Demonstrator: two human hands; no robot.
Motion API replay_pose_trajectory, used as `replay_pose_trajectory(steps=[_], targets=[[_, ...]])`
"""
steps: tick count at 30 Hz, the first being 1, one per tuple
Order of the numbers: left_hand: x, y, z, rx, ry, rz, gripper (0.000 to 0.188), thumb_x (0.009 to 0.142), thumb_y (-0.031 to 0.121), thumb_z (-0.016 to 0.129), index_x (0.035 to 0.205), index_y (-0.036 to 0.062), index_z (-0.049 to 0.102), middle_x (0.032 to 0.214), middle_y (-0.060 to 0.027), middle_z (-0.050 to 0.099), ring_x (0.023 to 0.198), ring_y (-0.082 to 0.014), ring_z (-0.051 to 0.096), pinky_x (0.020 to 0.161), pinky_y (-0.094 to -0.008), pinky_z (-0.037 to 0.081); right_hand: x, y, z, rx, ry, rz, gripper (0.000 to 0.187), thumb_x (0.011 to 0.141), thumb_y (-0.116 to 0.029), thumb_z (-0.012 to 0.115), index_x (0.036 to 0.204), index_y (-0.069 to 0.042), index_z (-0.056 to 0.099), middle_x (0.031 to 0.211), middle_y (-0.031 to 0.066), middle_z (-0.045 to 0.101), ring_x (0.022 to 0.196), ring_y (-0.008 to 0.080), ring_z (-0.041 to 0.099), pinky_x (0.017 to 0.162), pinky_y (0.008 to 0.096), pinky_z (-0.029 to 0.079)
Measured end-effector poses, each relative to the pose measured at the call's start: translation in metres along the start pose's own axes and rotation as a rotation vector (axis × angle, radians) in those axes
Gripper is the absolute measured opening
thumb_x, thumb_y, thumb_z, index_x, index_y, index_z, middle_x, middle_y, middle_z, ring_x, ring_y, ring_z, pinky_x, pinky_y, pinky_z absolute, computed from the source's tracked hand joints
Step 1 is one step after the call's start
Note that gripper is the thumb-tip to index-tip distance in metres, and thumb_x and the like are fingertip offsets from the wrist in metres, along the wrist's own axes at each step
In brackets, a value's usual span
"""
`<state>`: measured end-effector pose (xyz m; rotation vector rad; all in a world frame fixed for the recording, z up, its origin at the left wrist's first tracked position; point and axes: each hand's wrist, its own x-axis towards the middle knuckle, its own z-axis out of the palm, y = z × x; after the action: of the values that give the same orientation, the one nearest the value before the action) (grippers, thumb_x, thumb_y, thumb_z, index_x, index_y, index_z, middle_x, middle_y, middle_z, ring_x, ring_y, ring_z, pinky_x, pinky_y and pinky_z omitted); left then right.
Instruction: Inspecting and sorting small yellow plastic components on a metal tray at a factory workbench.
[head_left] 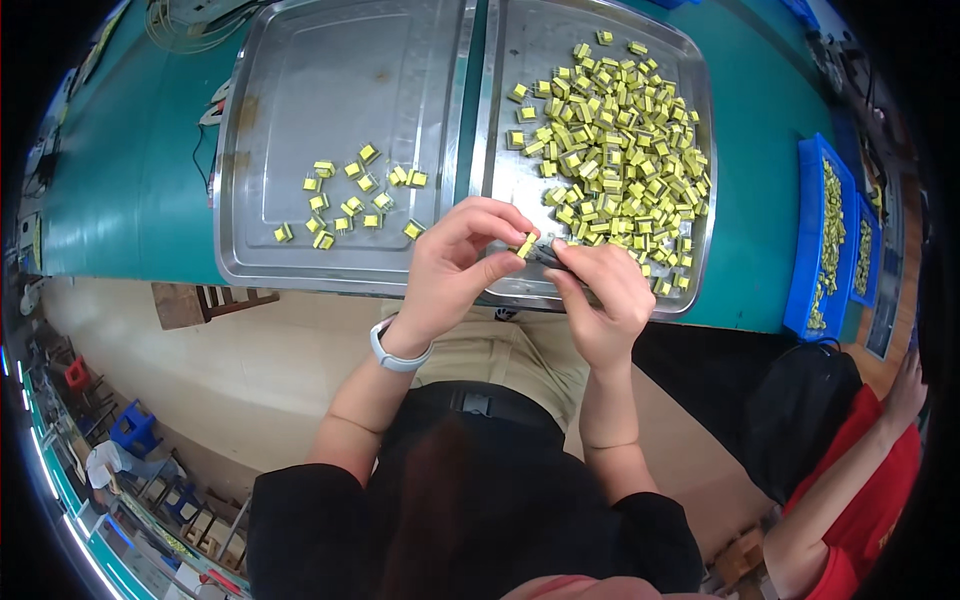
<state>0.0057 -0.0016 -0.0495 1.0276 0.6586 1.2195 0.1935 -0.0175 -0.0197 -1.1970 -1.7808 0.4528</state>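
Observation:
My left hand [450,262] pinches a small yellow-taped transformer [527,244] between thumb and fingertips, over the near left part of the right-hand tray. Close beside it, my right hand [612,298] is closed on a small dark grey tool [547,256], whose tip reaches toward the transformer. The tool's exact kind is mostly hidden by the fingers. Just beyond my hands, a large heap of the same yellow transformers [625,135] fills much of the right metal tray [508,60]. In the left metal tray [330,70], several more transformers [352,205] lie scattered, some with pins showing.
Both trays rest on a green tabletop [120,180]. Blue bins [808,240] with more yellow parts stand at the far right. A person in a red sleeve [860,480] is at the lower right, near a black bag [800,410]. A wooden stool [200,303] stands below the table's left side.

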Motion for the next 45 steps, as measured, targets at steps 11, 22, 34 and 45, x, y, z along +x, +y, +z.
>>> replay_pose_trajectory(steps=[11, 22, 34, 45], targets=[[-0.001, -0.004, 0.003, -0.008, 0.025, 0.043, 0.02, 0.097, 0.012, 0.067, 0.111, 0.0004, 0.057, 0.113, -0.0138, 0.06, 0.102, -0.0233, 0.066, 0.09, -0.0375, 0.055, -0.003, -0.001, -0.004, 0.013, -0.006, 0.039, 0.035, 0.066, 0.008, 0.08, 0.101, 0.003, 0.075, 0.08, 0.0134, 0.072, 0.068, 0.0232, 0.065, 0.062, 0.0309, 0.049], [-0.002, 0.006, 0.0, -0.012, -0.042, -0.089, 0.028, 0.105, 0.022, 0.056, 0.113, -0.004, 0.063, 0.099, -0.0106, 0.067, 0.089, -0.0182, 0.068, 0.082, -0.031, 0.053, -0.003, 0.004, -0.01, 0.073, -0.074, 0.014, 0.037, 0.065, 0.007, 0.08, 0.102, 0.004, 0.074, 0.08, 0.0124, 0.072, 0.07, 0.0224, 0.067, 0.063, 0.0305, 0.049], [-0.001, 0.006, -0.003, 0.011, -0.089, -0.09, 0.025, 0.105, 0.018, 0.055, 0.111, -0.0043, 0.064, 0.096, -0.0102, 0.066, 0.086, -0.0167, 0.067, 0.081, -0.03, 0.052, 0.0, 0.002, -0.012, 0.08, -0.124, 0.013, 0.033, 0.065, 0.004, 0.081, 0.098, 0.003, 0.075, 0.078, 0.0107, 0.072, 0.069, 0.0228, 0.067, 0.063, 0.0315, 0.047], [0.013, 0.02, 0.003, -0.327, -0.029, -0.25, 0.024, 0.096, 0.01, 0.06, 0.119, 0.0007, 0.058, 0.113, -0.0088, 0.06, 0.085, -0.0139, 0.053, 0.075, -0.0281, 0.046, -0.018, 0.011, -0.025, 0.156, 0.075, 0.169, 0.032, 0.076, 0.011, 0.074, 0.107, 0.01, 0.07, 0.087, 0.0158, 0.071, 0.076, 0.021, 0.068, 0.07, 0.0296, 0.052]])
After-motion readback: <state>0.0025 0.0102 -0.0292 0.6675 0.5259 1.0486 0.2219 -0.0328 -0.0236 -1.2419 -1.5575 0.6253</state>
